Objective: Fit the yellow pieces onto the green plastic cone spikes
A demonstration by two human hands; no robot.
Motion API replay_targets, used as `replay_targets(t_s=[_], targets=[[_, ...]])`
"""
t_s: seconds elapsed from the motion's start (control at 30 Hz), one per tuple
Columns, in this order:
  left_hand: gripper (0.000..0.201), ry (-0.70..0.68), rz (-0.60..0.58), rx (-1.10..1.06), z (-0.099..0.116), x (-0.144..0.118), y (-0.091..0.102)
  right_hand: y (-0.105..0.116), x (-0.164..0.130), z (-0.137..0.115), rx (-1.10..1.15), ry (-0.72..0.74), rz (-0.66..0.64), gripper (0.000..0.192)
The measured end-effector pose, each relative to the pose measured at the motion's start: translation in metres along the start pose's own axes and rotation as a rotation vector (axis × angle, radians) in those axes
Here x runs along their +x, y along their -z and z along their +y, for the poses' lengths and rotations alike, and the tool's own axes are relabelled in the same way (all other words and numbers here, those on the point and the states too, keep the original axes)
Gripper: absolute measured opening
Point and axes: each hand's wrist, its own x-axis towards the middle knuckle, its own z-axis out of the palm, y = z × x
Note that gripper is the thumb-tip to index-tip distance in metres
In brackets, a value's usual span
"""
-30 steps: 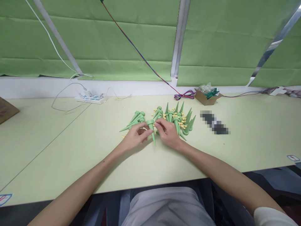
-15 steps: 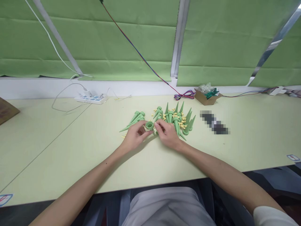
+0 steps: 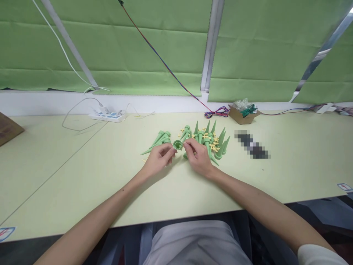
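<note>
My left hand (image 3: 158,159) holds a green cone-shaped spike (image 3: 178,145), its round open end turned toward me. My right hand (image 3: 198,157) pinches at the rim of that spike; whether it holds a small yellow piece I cannot tell. Behind my right hand lies a pile of green spikes (image 3: 211,138) mixed with small yellow pieces (image 3: 214,142). A smaller group of green spikes (image 3: 160,139) lies just beyond my left hand.
A white power strip (image 3: 107,116) with cables sits at the back left. A small cardboard box (image 3: 242,113) with green and clear bits stands at the back right beside coiled red-blue wires (image 3: 217,110). A brown box corner (image 3: 7,128) shows at far left.
The spike in my left hand has tipped from point-down to open end facing me. Both hands stayed near the same spot.
</note>
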Motion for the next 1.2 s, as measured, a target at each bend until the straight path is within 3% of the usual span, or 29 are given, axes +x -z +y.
replay_targets(t_s=[0.23,0.6,1.0,1.2], targets=[[0.063,0.204,-0.136,-0.352,-0.002,0.004,0.0,-0.001,0.001,-0.002,0.017,0.1,-0.029,0.021],[0.051,0.202,-0.187,-0.397,-0.009,0.003,0.004,0.0,0.001,0.003,0.03,0.031,-0.092,0.019],[0.034,0.058,-0.173,-0.188,-0.003,-0.001,0.008,0.0,0.0,0.008,0.02,0.007,-0.1,0.024],[0.029,-0.003,-0.113,-0.074,0.003,-0.003,0.006,0.001,0.0,0.006,-0.02,-0.009,-0.099,0.025]])
